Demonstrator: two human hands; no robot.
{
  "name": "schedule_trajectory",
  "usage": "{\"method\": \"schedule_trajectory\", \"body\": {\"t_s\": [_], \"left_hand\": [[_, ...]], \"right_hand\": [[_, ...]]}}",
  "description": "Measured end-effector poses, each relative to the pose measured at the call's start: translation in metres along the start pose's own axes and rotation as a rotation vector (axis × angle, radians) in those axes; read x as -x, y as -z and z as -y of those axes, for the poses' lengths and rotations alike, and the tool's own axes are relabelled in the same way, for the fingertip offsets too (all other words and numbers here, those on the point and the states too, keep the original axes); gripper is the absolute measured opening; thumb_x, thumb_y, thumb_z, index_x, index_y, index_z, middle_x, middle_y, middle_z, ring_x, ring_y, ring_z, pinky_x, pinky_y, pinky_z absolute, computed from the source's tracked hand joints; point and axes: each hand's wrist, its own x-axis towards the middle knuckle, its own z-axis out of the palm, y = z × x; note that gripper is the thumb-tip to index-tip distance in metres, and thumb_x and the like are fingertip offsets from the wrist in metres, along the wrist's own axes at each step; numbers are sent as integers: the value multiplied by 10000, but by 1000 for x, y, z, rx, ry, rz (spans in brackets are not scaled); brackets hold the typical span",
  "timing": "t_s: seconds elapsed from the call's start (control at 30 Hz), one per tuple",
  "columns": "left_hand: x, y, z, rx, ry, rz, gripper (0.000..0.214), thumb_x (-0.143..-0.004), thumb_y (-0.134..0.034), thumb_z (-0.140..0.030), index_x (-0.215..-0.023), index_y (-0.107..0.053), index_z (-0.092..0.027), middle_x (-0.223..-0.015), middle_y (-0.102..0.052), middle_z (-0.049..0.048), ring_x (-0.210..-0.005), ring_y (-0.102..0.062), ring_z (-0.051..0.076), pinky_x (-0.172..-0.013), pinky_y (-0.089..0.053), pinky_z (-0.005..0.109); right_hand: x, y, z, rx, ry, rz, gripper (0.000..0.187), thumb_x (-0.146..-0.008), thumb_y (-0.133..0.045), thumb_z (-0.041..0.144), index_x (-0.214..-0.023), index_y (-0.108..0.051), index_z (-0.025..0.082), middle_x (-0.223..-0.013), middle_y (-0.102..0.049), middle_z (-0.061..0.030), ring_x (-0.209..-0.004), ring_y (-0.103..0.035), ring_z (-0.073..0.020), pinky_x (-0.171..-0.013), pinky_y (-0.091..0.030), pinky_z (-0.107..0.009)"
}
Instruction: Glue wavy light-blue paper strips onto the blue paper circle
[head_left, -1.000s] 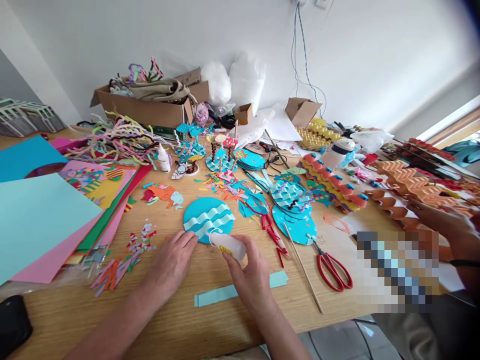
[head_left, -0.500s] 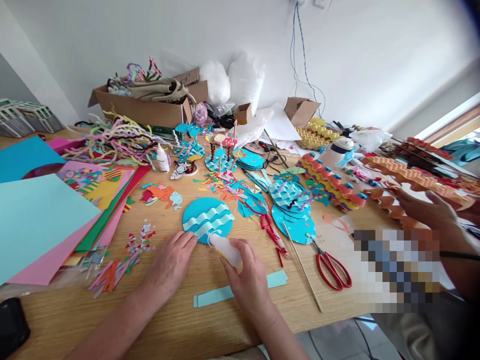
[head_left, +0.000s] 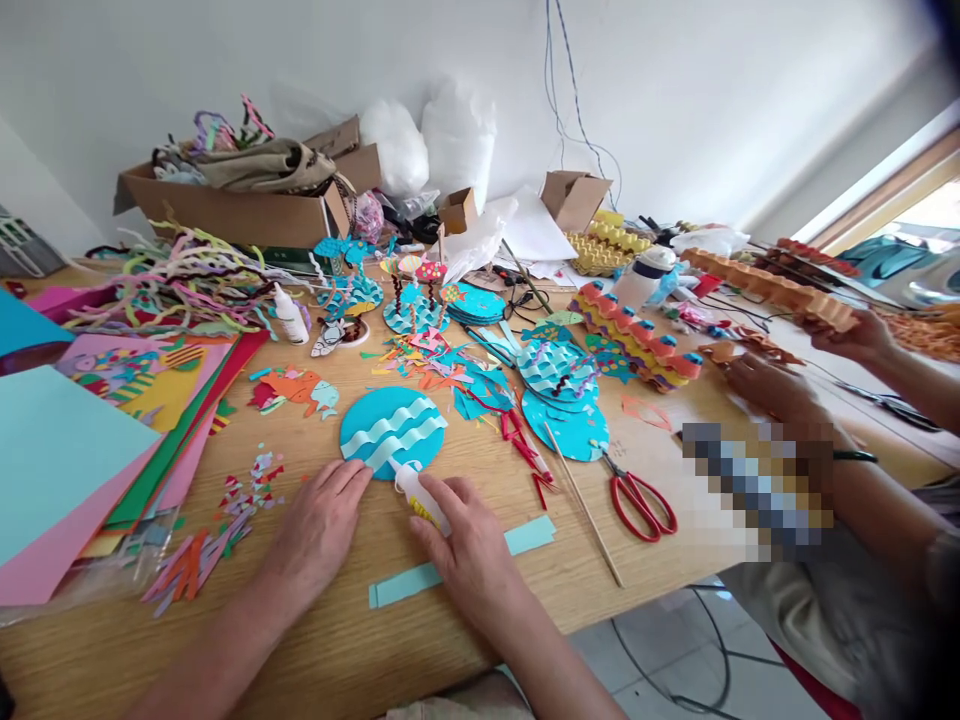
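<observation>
A blue paper disc (head_left: 356, 425) lies on the table in front of me, with light-blue wavy paper strips (head_left: 412, 416) across it. My left hand (head_left: 324, 518) rests at the disc's lower left edge, fingers stretched out and fingertips touching it. In my right hand (head_left: 472, 545) is a white glue bottle (head_left: 421, 503), gripped between thumb and fingers. The bottle is tilted, its nozzle pointing at the disc's lower part just below the strips. Flat light-blue paper strips (head_left: 401, 586) lie under and beside my right wrist.
Red-handled scissors (head_left: 643, 508) and a wooden stick (head_left: 585, 507) lie to the right. More blue discs (head_left: 562, 425) are stacked behind them. Coloured paper sheets (head_left: 64, 460) cover the left side. At right, a co-worker's hands (head_left: 862, 335) handle an orange egg-carton strip (head_left: 772, 285).
The view has shifted to the right. My right hand has turned the glue bottle, and its nozzle now points toward the disc. The co-worker's hands have moved, lifting an orange egg-carton strip.
</observation>
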Motion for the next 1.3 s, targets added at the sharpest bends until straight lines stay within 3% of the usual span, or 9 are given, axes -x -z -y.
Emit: {"method": "schedule_trajectory", "body": {"t_s": [0.17,0.33,0.53,0.77,0.93,1.0,1.1,1.3], "left_hand": [[-1,3,0,-15,-27,-10,369,-800,-337,-92,-1063,-590,-149,-1051,-624,104,-965,-555,234,-855,-484,393],[-1,4,1,-6,-38,-4,375,-798,-337,-103,-1076,-584,-151,-1055,-619,105,-967,-557,236,-856,-485,398],[0,4,1,-9,-12,12,390,-788,-335,-101,-1082,-582,-173,-1071,-620,89,-980,-558,230,-867,-481,403],[0,3,1,-25,-16,-9,394,-771,-337,-83,-1068,-585,-157,-1055,-630,101,-968,-568,233,-855,-483,395],[0,3,2,-52,-32,-8,386,-776,-338,-94,-1064,-587,-158,-1052,-633,99,-955,-579,229,-847,-489,386],[-1,4,2,-55,-38,-8,372,-793,-333,-114,-1060,-588,-160,-1053,-633,97,-958,-580,229,-846,-491,386],[-1,6,2,-73,-54,-21,364,-814,-312,-133,-1041,-596,-151,-1038,-638,98,-946,-585,228,-835,-497,378],[-1,7,2,-81,-60,-7,375,-821,-302,-139,-1052,-597,-151,-1043,-639,96,-948,-581,227,-835,-497,375]], "right_hand": [[-5,1,3,16,-97,22,339,-882,-432,220,-1206,-520,175,-941,-629,-96,-865,-601,-212,-743,-451,-295],[-12,-2,3,92,-199,39,303,-777,-550,226,-1073,-591,176,-884,-654,-84,-831,-612,-229,-706,-439,-298],[-18,1,6,91,-195,66,284,-725,-566,181,-1002,-603,233,-852,-633,-45,-755,-609,-189,-619,-406,-245],[-19,-1,13,333,-170,132,242,-754,-524,129,-967,-567,237,-830,-629,-47,-667,-611,-193,-527,-334,-240],[-12,0,14,306,-146,120,244,-813,-557,265,-1055,-532,252,-871,-607,-46,-717,-613,-197,-546,-346,-240],[-10,1,14,278,-120,85,228,-867,-482,332,-1077,-524,256,-843,-600,-42,-705,-605,-194,-547,-342,-245],[-10,2,12,299,-111,66,228,-916,-370,292,-1063,-542,268,-795,-591,-35,-691,-591,-183,-546,-325,-243],[-12,2,9,297,-70,76,262,-861,-467,263,-1103,-556,309,-844,-569,-35,-768,-571,-177,-595,-341,-232]]}}
